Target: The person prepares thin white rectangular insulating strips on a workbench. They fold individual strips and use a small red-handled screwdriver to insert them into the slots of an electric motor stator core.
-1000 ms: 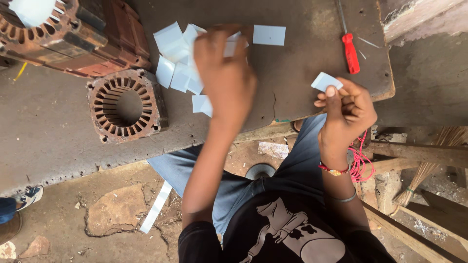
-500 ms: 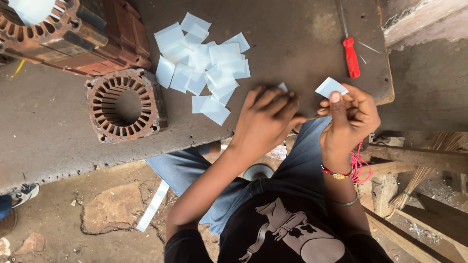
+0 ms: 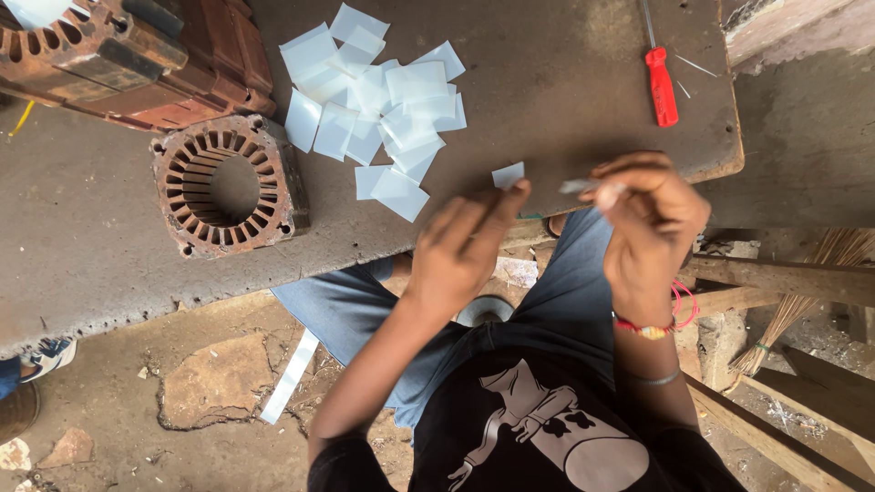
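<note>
1. I look straight down at a worn, dark grey workbench (image 3: pixel 547 82) with a chipped front edge; my lap in blue jeans sits just under it.
2. My left hand (image 3: pixel 460 251) pinches one small white paper slip (image 3: pixel 509 174) at its fingertips, closed on it, at the bench's front edge.
3. My right hand (image 3: pixel 649 228) is closed around a second slip (image 3: pixel 579 186), seen thin and edge-on between thumb and fingers, just right of the first.
4. A loose pile of white slips (image 3: pixel 378 96) lies scattered on the bench, above and left of my hands.
5. A rusty square metal motor core (image 3: pixel 226 185) with a slotted round hole rests left of the pile; a larger rusty core (image 3: pixel 137 55) sits behind it at the corner.
6. A red-handled screwdriver (image 3: pixel 661 84) lies at the bench's right end.
7. Below is a bare dirt floor with broken stone, a white strip (image 3: pixel 290 375), wooden planks and a straw broom (image 3: pixel 802 301) on the right.
</note>
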